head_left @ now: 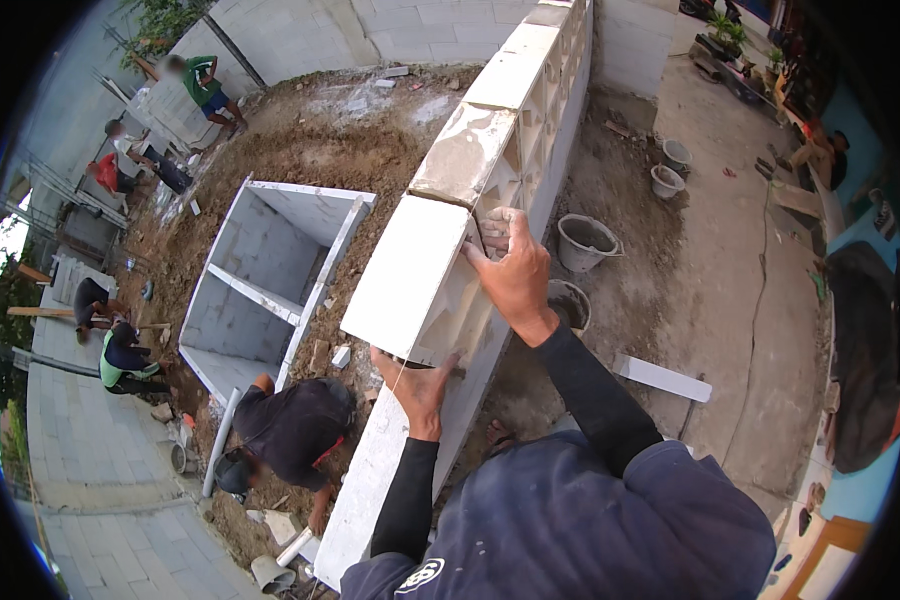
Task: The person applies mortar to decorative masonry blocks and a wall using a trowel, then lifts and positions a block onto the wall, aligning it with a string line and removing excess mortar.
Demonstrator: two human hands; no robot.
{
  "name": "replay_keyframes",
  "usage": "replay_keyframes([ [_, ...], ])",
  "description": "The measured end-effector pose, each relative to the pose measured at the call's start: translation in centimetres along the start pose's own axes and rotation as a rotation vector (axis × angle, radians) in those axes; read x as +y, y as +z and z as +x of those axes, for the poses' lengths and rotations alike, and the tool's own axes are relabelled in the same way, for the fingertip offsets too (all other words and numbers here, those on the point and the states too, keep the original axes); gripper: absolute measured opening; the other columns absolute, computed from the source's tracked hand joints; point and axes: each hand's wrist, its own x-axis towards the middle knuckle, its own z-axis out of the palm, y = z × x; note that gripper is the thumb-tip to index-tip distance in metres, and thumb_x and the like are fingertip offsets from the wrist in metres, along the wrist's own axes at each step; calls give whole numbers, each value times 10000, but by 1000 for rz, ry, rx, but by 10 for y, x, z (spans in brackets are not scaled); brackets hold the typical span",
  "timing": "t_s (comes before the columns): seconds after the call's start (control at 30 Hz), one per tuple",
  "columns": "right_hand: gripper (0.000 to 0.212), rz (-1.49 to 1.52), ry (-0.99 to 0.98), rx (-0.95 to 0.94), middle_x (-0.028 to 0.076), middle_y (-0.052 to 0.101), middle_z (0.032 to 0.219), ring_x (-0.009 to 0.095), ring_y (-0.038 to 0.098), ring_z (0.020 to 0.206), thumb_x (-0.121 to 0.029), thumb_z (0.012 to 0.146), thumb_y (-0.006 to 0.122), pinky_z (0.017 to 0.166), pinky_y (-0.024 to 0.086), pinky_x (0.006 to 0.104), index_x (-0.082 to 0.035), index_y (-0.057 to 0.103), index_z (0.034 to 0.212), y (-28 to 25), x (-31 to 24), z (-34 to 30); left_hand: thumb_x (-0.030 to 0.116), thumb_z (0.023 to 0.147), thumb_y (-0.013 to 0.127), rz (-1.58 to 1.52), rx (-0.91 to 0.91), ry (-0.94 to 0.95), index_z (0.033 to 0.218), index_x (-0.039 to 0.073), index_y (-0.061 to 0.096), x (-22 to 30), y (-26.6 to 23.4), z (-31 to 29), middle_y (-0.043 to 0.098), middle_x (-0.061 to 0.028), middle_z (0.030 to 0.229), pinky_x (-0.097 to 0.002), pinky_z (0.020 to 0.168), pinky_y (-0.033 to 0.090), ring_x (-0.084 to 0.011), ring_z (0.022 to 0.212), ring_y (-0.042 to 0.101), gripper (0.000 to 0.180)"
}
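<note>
A pale ventilation block (411, 272) sits at the near end of a row of similar blocks on top of a low wall. Its right face shows slanted openings. My left hand (416, 393) grips the block's near lower edge, with the thumb and fingers spread to either side. On the far right corner is my right hand (513, 275), its fingers curled at the joint with the neighbouring block (467, 153). That neighbour has grey, damp-looking mortar smeared over its top. A thin string (401, 374) runs past my left hand. The wall top (358, 515) continues toward me below the block.
Left of the wall lies a rectangular block-lined pit (255, 290) with a crossbeam. A person in dark clothes (292, 430) bends close to the wall; several others work farther left. On the right stand mortar buckets (585, 243) and a white strip (664, 378).
</note>
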Motion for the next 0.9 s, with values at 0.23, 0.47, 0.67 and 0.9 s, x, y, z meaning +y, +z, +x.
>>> replay_keyframes([
  [0.23, 757, -102, 10, -229, 179, 676, 1333, 320, 718, 1110, -310, 794, 910, 898, 576, 428, -18, 581, 1410, -8, 60, -12, 301, 585, 1029, 121, -107, 48, 1565, -55, 224, 5, -1, 7, 386, -239, 1481, -469, 1188, 361, -389, 1384, 423, 1318],
  [0.47, 711, -24, -27, -416, 197, 722, 1237, 335, 719, 1093, -269, 816, 878, 934, 563, 444, -31, 605, 1427, -13, 77, 8, 272, 617, 965, 318, -107, 250, 1267, -21, 641, -13, -6, 8, 684, -234, 1215, -492, 1023, 504, -421, 1144, 631, 783],
  [0.67, 620, -44, -82, -413, 215, 745, 1157, 339, 740, 1050, -251, 826, 885, 880, 574, 422, -20, 666, 1358, -14, 82, 15, 285, 637, 940, 400, -100, 311, 1205, -27, 664, -20, -3, 11, 710, -231, 1133, -481, 906, 550, -422, 1030, 683, 704],
  [0.9, 528, 2, -90, -342, 198, 753, 1141, 388, 723, 1069, -232, 826, 877, 898, 567, 432, -18, 704, 1276, -9, 80, 14, 300, 644, 932, 406, -46, 342, 1113, -28, 706, -17, 1, 10, 735, -231, 1053, -473, 847, 560, -424, 945, 706, 615],
])
